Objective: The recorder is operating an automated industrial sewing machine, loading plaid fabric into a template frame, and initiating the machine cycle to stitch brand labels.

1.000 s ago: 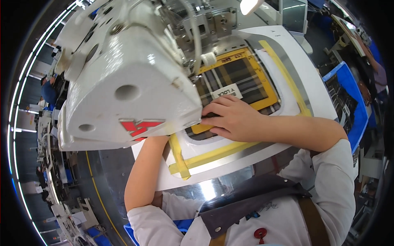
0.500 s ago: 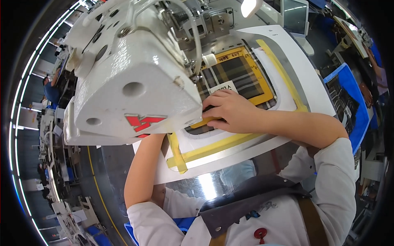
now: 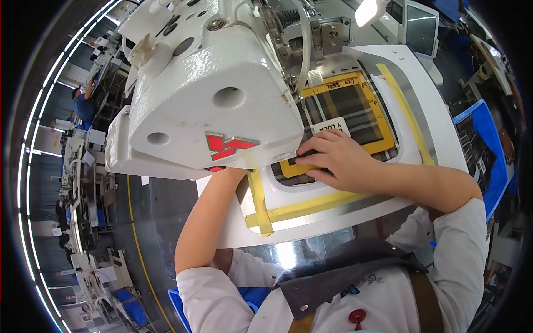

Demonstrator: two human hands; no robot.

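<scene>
My right hand [image 3: 345,162] rests on a yellow template frame [image 3: 383,145] with its fingers stretched out and the thumb apart. The fingertips reach toward the machine head. Inside and around the frame lies dark plaid fabric [image 3: 348,109]. A small white printed label [image 3: 331,126] lies on the frame and fabric, just beyond my fingers. My left forearm runs up behind the white sewing machine [image 3: 189,105]; the machine head hides that hand's fingers and whatever they touch.
A white sheet edged with yellow tape [image 3: 322,206] surrounds the fabric on the shiny worktable. At right stands a blue crate [image 3: 496,161] with dark pieces inside. A lamp [image 3: 370,12] shines at the top, near a monitor [image 3: 421,28]. Other workstations line the left side.
The view has shifted, so the machine and sheet appear farther right. My right hand stays on the frame, its thumb a little farther from the fingers.
</scene>
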